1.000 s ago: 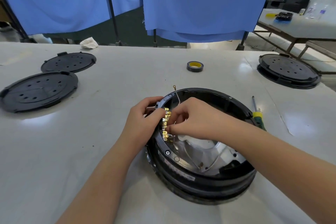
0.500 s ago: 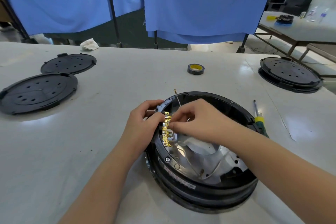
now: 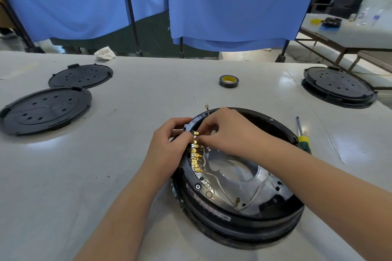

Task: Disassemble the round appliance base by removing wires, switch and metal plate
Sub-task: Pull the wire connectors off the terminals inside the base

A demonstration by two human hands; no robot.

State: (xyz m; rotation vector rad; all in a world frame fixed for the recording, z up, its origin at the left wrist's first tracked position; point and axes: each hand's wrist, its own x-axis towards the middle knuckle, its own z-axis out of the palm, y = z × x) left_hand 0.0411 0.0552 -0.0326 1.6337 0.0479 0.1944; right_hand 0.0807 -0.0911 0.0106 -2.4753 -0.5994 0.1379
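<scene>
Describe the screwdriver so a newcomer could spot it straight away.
Find the open round base in front of the person on the white table. Just off its far right rim lies the screwdriver. It is the only slim tool there, with a yellow-and-green handle and a bare metal shaft pointing away.

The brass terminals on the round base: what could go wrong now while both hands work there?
The right hand pinches at the top of the brass terminals; a hard pull could snap a thin white wire. The left hand grips only the round base rim, so it may slide toward the screwdriver.
</scene>
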